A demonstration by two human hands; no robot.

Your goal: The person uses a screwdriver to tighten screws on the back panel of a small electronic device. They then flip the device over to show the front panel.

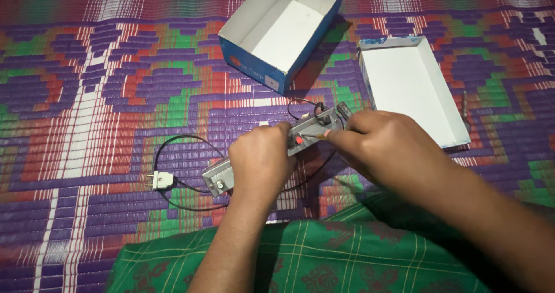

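A long silver metal device (218, 176) lies diagonally on the woven mat, with a red button and black knobs at its far end. My left hand (261, 158) rests over its middle and grips it. My right hand (378, 144) holds a thin tool, likely a screwdriver (312, 136), whose tip touches the device's top near the red button. A black cord (185, 138) loops from the device to a white plug (160, 181) on the mat at the left.
An open blue-and-white cardboard box (281, 32) stands at the back centre. Its white lid (411, 88) lies upturned to the right. A small dark metal piece (464, 104) lies beyond the lid. Green checked cloth (300, 258) covers my lap.
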